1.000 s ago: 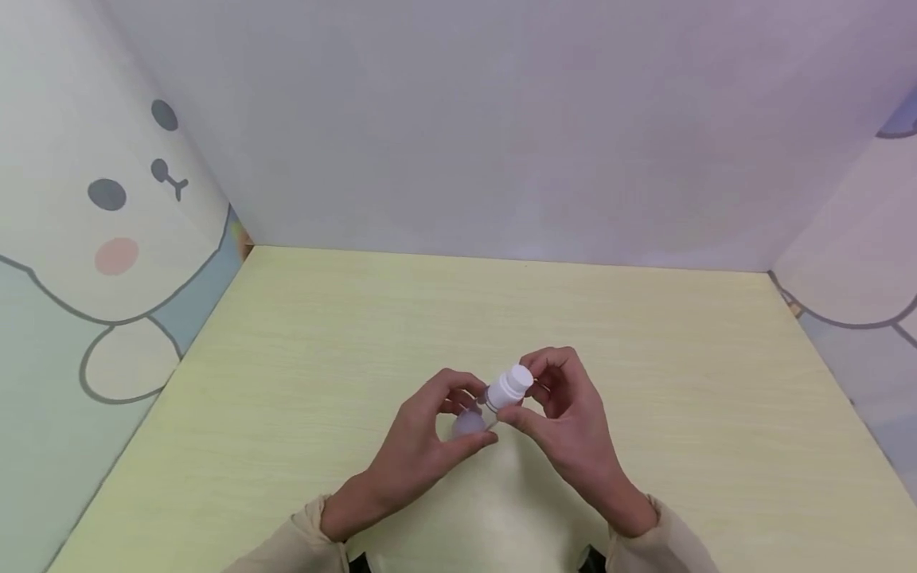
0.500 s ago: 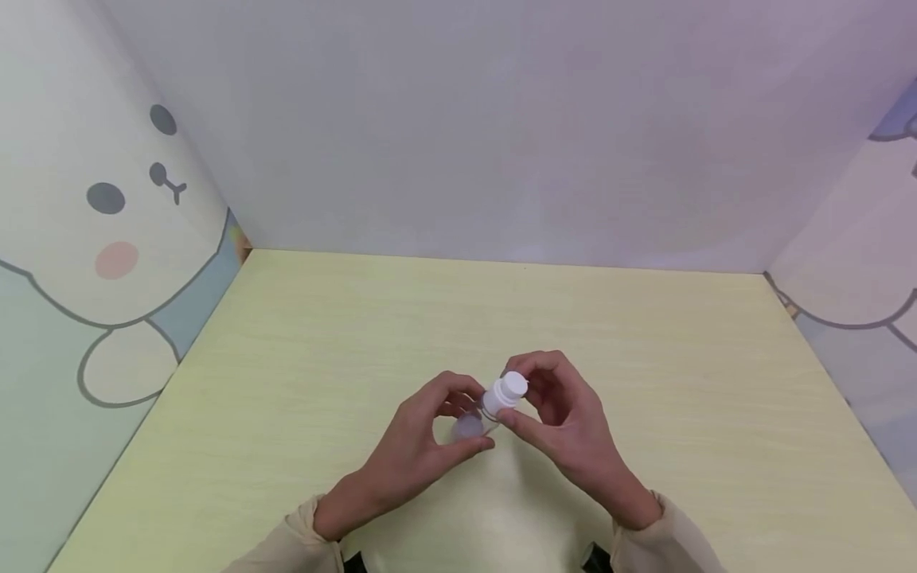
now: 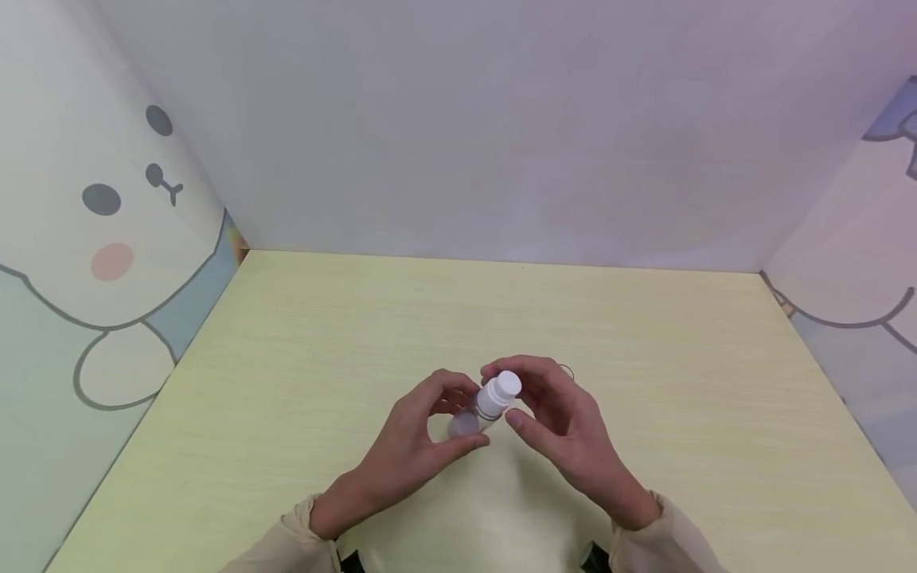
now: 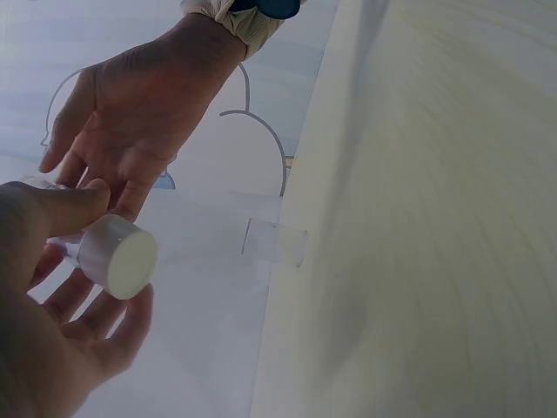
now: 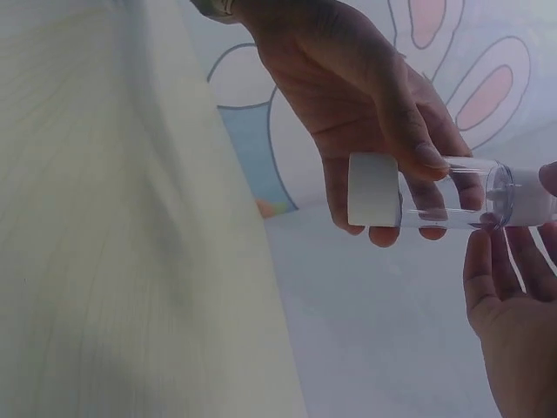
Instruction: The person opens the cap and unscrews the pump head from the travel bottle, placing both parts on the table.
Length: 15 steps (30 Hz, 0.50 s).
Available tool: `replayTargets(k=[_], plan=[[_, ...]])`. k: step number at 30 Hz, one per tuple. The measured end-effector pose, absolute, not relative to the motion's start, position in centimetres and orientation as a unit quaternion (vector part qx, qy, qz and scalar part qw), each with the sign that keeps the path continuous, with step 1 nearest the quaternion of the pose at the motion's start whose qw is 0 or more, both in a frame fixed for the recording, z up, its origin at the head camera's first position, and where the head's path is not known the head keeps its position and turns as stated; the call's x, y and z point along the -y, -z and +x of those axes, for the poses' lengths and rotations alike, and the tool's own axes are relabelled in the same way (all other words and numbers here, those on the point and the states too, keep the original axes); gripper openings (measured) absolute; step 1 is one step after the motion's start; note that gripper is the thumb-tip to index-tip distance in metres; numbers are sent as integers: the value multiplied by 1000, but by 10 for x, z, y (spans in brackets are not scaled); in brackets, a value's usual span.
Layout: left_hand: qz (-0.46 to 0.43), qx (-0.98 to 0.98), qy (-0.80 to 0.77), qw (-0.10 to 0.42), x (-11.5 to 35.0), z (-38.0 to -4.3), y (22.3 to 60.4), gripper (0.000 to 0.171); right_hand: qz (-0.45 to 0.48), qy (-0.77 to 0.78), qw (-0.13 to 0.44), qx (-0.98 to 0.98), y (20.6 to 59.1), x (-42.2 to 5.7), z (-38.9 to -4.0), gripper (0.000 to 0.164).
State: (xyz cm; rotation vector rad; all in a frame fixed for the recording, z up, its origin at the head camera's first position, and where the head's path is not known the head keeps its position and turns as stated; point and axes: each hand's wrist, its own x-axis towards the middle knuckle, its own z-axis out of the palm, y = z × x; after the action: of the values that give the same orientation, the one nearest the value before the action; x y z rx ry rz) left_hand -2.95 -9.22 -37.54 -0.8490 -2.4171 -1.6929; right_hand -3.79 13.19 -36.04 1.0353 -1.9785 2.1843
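Observation:
A small bottle with a clear body (image 5: 439, 198), a white base (image 5: 374, 190) and a white top (image 3: 509, 384) is tilted above the table. My left hand (image 3: 411, 438) holds it near its lower part, the thumb lying along the clear body in the right wrist view. Around the white top curl the fingers of my right hand (image 3: 566, 422), with the thumb close against the collar (image 5: 522, 196). From the head, the base looks pale purple (image 3: 466, 422) between my left fingers and thumb. In the left wrist view the base (image 4: 132, 263) faces the camera.
A clear, open-looking plastic piece (image 4: 275, 243) stands on the table (image 3: 344, 318). Only its rim (image 3: 567, 371) shows behind my right hand in the head view. A plain wall (image 3: 458, 127) closes off the back, with cartoon-printed panels (image 3: 143, 278) at the sides.
My right fingers have shifted left around the white top, and the bottle has moved slightly left. The clear piece's rim now shows behind my right hand.

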Motion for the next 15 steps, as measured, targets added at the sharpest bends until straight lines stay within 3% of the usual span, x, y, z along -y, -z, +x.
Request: replayTargets(k=[7,15], plan=[[-281,797,533,35,92,-27,376,53,245,-681,27,690,364,-125,-33,55],[-303,796,521,54,91,-28,379,52,231,-674,35,701,366,-123,-32,42]])
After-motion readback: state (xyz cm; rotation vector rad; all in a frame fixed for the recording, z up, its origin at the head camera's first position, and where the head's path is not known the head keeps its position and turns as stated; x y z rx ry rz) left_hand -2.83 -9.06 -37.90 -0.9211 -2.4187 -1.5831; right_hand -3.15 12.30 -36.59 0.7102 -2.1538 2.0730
